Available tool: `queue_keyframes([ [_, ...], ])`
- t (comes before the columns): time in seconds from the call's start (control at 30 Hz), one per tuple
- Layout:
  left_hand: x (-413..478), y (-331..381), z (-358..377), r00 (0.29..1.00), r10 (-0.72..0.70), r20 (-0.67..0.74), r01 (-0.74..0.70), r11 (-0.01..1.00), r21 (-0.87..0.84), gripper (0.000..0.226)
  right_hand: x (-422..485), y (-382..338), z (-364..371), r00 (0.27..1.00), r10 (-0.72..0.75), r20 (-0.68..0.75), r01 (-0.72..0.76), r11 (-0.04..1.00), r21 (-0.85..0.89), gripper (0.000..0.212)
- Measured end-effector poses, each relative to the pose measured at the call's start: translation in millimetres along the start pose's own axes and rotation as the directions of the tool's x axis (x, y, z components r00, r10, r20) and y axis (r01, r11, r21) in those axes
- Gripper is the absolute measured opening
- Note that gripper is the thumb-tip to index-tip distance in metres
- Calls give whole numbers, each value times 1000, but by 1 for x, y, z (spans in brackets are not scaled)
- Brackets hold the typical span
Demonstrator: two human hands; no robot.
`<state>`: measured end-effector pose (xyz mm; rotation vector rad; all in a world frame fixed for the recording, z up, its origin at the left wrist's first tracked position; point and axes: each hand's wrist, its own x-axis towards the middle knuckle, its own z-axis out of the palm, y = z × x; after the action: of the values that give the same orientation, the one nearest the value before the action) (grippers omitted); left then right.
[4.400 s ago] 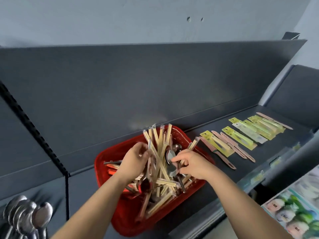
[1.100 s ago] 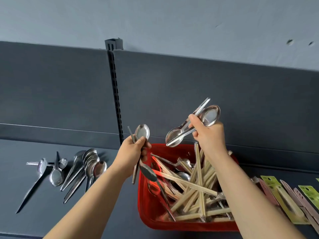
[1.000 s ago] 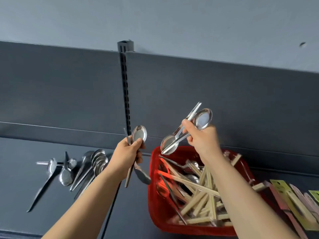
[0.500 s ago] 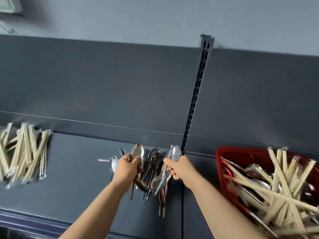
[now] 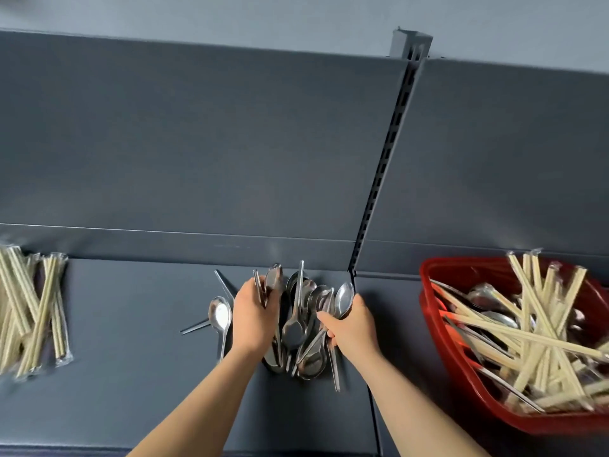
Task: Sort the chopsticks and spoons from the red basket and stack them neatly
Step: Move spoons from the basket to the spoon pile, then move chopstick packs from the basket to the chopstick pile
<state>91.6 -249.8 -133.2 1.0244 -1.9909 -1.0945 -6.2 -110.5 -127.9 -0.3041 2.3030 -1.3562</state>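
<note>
A heap of steel spoons (image 5: 298, 328) lies on the dark grey shelf (image 5: 131, 374), in the middle. My left hand (image 5: 252, 319) grips a couple of spoons at the heap's left side, bowls pointing away from me. My right hand (image 5: 352, 328) holds spoons at the heap's right side, one bowl sticking up by my thumb. A single spoon (image 5: 220, 316) lies apart to the left. The red basket (image 5: 461, 367) stands at the right with several wrapped chopsticks (image 5: 540, 338) and spoons tangled inside. A pile of wrapped chopsticks (image 5: 29, 311) lies at the far left.
The shelf's dark back panel (image 5: 197, 143) rises behind everything, split by a slotted upright (image 5: 382, 179) just behind the spoon heap. The shelf's front edge runs along the bottom of the view.
Both hands carried spoons from above the red basket leftward and lowered them onto the spoon heap. The view has swung left, bringing the chopstick pile in.
</note>
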Motion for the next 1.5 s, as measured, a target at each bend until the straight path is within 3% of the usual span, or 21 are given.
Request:
queue_keyframes([
  [0.1, 1, -2, 3, 998, 57, -24, -58, 998, -19, 12, -5, 1, -1, 999, -45, -28, 42, 996, -76, 70],
  [0.23, 1, -8, 7, 999, 46, 4, -46, 998, 46, 51, -8, 0, -4, 998, -56, -39, 51, 992, -111, 90],
  [0.43, -2, -4, 6, 997, 78, 4, -79, 996, 45, 65, -7, -3, -12, 996, -78, -45, 64, 962, -264, 81],
  [0.57, 0, 10, 1, 993, 109, -53, -109, 994, 6, 56, -14, -15, -29, 994, -104, -20, 90, 924, -371, 76],
  [0.7, -1, 45, 1, 987, 136, -91, -148, 979, -140, 43, -26, -25, -69, 981, -174, -82, 136, 928, -347, 67],
  [0.87, -16, 114, 30, 977, 206, 50, -176, 920, -351, 31, -35, -24, -153, 940, -219, -260, 153, 956, -252, 58],
  [0.97, -32, 149, 65, 950, 266, 164, -185, 901, -393, 27, -35, -9, -212, 914, -179, -363, 98, 968, -231, 54],
  [1.1, -61, 186, 126, 830, 374, 414, -254, 914, -316, 21, -30, 25, -289, 886, -131, -444, 11, 965, -263, 27],
  [1.23, -92, 215, 190, 577, 503, 643, -449, 854, -264, 15, -21, 59, -351, 878, -54, -475, -32, 985, -171, 27],
  [1.3, -101, 222, 219, 484, 470, 738, -535, 827, -175, 18, -14, 72, -374, 899, -39, -437, -20, 991, -131, 26],
  [1.4, -106, 223, 250, 432, 330, 839, -647, 762, 34, 21, -2, 86, -397, 927, -50, -373, 6, 993, -116, 22],
  [1.5, -106, 218, 261, 453, 325, 830, -649, 759, 57, 11, 11, 93, -411, 945, -48, -322, 27, 997, -67, 21],
])
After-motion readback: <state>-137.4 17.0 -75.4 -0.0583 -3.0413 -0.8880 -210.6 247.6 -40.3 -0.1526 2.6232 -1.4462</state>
